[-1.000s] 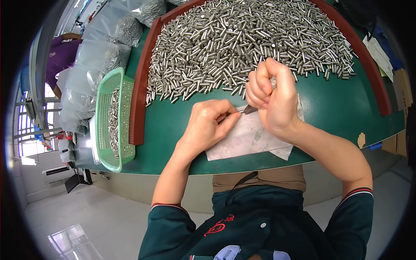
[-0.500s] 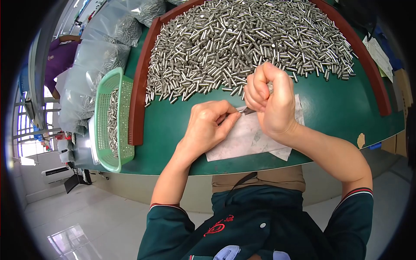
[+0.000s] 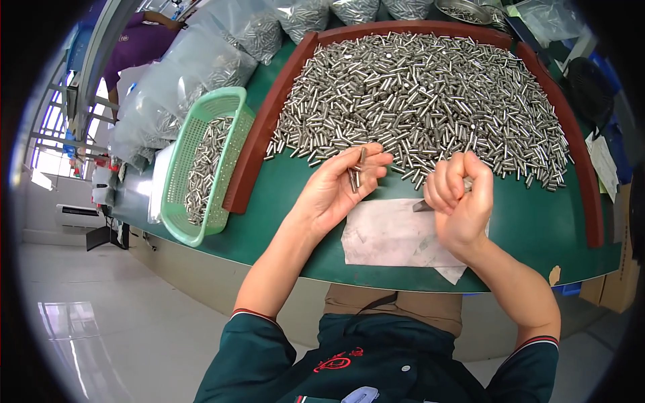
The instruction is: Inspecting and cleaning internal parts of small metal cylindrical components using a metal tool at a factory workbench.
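My left hand point(image 3: 329, 191) is turned palm up in front of the pile, its fingers partly curled. A few short steel pins point(image 3: 355, 178) lie in it, against the fingers. To its right, my right hand point(image 3: 463, 208) is closed in a fist above a stained white cloth point(image 3: 386, 235). A flat grey metal tip point(image 3: 422, 206) sticks out of that fist toward the left; the rest of the tool is hidden by the fingers. Beyond both hands spreads a large heap of steel pins point(image 3: 430, 101) on the green tabletop point(image 3: 531, 235).
Dark red rails point(image 3: 259, 151) border the heap at left, back and right. Left of them stands a green plastic basket point(image 3: 176, 181) with pins inside. Clear bags point(image 3: 259, 37) of pins line the far left and back. A person in purple point(image 3: 138, 41) is at far left.
My left hand has drawn away from the tool tip and turned palm up, showing pins. The right fist has shifted right and down. The whole view has swung, so the basket and pile appear displaced.
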Demonstrator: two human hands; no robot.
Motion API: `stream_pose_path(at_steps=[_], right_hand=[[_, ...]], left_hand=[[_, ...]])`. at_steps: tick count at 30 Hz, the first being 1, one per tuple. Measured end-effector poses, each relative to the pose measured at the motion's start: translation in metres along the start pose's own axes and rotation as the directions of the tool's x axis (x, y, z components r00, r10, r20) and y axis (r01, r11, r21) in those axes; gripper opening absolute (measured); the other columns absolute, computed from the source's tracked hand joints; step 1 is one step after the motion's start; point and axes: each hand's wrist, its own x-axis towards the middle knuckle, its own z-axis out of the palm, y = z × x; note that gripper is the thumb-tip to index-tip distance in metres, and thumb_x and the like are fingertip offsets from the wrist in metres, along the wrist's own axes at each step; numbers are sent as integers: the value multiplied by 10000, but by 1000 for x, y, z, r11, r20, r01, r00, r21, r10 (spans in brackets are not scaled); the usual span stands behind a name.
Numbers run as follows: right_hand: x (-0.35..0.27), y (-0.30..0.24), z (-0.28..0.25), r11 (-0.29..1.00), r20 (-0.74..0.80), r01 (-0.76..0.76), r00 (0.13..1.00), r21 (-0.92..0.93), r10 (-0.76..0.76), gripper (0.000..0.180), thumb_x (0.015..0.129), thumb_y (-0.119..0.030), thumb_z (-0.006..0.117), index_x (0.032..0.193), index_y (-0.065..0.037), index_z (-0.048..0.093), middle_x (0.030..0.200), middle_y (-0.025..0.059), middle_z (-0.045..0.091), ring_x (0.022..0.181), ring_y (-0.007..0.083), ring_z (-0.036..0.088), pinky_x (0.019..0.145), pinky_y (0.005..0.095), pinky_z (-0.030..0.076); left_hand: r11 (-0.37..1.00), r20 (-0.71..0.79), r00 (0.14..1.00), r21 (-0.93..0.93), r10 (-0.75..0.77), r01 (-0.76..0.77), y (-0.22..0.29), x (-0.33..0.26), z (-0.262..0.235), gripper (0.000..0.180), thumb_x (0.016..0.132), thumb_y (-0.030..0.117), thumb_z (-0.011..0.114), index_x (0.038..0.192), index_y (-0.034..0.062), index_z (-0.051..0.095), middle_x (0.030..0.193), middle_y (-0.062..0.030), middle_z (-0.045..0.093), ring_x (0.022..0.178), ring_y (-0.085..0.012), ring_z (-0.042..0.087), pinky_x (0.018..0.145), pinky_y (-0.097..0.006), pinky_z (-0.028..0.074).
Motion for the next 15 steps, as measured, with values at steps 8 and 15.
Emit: stream_pose_path(at_steps=[8, 15], right_hand=[[1, -1, -1, 1000, 16, 0, 1000, -9, 0, 380, 874, -239, 319, 524, -98, 272, 442, -8, 256, 384, 71, 172, 369, 227, 160], [1, -3, -1, 1000, -7, 10, 1000, -22, -10, 388, 873, -246, 320, 518, -98, 271, 438, -8, 249, 386, 73, 165, 372, 232, 159]], left_hand=[[988, 109, 993, -140, -51, 66, 2, 3, -5, 342, 913, 153, 348, 1152, -87, 399, 1137, -241, 491, 944, -287, 572, 778, -334, 516], [967, 149, 986, -232, -75, 109, 0, 4, -10, 332, 923, 164, 298, 1133, -69, 410, 1144, -253, 480, 968, -319, 555, 798, -368, 504]])
